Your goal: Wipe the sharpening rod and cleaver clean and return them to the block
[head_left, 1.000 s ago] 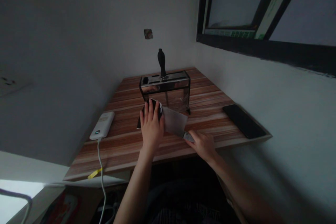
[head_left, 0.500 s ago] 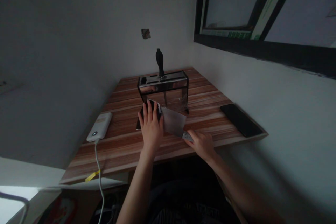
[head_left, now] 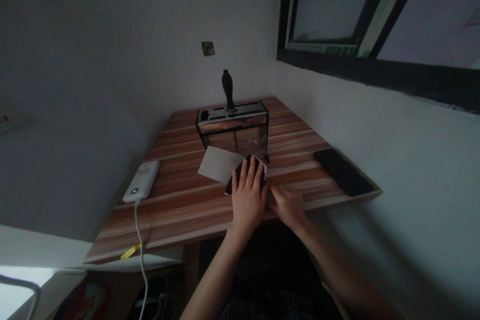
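A cleaver lies flat on the wooden table (head_left: 180, 205), and its broad grey blade (head_left: 218, 164) shows to the left of my hands. My left hand (head_left: 248, 199) presses a dark cloth (head_left: 250, 166) onto the blade near the handle end, fingers laid over the cloth. My right hand (head_left: 289, 207) is closed around the cleaver's handle, which it hides almost fully. Just behind stands a metal and clear knife block (head_left: 232, 127) with one black-handled tool (head_left: 227, 87) upright in a slot.
A white power bank (head_left: 141, 187) with a cable running off the front edge lies at the left. A black phone (head_left: 343, 171) rests near the right edge. Walls close in the table at the back and right, under a dark window frame (head_left: 375, 72).
My left hand has slid the dark cloth to the right along the blade toward the handle, uncovering the blade's left part. My right hand has stayed on the handle.
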The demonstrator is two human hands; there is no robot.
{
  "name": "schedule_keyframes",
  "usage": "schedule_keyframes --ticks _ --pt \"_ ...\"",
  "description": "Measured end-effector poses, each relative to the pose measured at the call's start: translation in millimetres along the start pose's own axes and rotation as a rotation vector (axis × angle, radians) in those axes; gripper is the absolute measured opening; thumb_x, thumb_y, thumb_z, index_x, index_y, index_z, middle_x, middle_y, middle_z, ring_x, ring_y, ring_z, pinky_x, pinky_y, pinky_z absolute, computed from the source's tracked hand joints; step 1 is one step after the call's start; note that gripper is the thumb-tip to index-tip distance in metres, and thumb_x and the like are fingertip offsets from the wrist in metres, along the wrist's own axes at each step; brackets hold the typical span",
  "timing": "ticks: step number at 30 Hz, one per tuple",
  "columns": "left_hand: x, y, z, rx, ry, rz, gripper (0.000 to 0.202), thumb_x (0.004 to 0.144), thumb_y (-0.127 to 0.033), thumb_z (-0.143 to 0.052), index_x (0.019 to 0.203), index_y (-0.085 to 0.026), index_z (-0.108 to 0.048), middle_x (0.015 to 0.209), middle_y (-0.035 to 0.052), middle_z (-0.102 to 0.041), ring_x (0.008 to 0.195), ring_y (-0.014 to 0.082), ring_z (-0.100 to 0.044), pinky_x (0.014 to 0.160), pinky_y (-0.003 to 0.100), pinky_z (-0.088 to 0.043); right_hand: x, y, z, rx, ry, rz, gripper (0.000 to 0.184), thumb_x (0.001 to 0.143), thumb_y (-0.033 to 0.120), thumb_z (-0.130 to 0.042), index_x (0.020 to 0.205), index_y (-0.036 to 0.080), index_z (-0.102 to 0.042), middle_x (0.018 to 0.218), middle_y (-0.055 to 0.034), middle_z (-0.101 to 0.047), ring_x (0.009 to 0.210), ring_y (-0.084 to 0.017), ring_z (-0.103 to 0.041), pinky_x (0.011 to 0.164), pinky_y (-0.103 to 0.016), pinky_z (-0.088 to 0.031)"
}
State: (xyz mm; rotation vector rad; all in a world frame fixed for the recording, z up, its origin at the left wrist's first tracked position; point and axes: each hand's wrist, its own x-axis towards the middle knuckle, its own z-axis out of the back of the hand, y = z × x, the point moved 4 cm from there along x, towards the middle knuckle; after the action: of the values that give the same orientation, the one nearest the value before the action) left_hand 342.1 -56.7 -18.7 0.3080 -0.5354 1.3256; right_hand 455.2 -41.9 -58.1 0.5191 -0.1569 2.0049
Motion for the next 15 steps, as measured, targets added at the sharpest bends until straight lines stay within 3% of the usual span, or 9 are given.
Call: schedule_keyframes --ticks 6,15 --pt "-8.1 -23.7 -0.7 -0.096 0.059 -0.069 0.054 0.094 -0.025 -0.038 0.146 -0.023 -0.024 0.152 0.0000 -0.026 0.142 0.0200 -0.015 0.115 0.048 -0.020 -0.7 -2.4 0.8 0.026 0.018 -0.034 0.023 0.086 0.012 -0.044 0.080 0.015 -0.066 0.071 -0.0090 -0.072 0.063 -0.019 -0.066 0.055 -0.026 -0.037" --pt "-9.8 -24.0 -2.7 -0.178 0.079 -0.061 0.052 0.095 -0.022 -0.034 0.145 -0.020 -0.023 0.152 -0.0007 -0.027 0.143 0.0181 -0.013 0.116 0.048 -0.016 0.1 -4.1 -1.2 0.032 0.072 -0.069 0.022 0.085 0.012 -0.045 0.082 0.015 -0.067 0.075 -0.0087 -0.072 0.068 -0.018 -0.067 0.057 -0.025 -0.039"
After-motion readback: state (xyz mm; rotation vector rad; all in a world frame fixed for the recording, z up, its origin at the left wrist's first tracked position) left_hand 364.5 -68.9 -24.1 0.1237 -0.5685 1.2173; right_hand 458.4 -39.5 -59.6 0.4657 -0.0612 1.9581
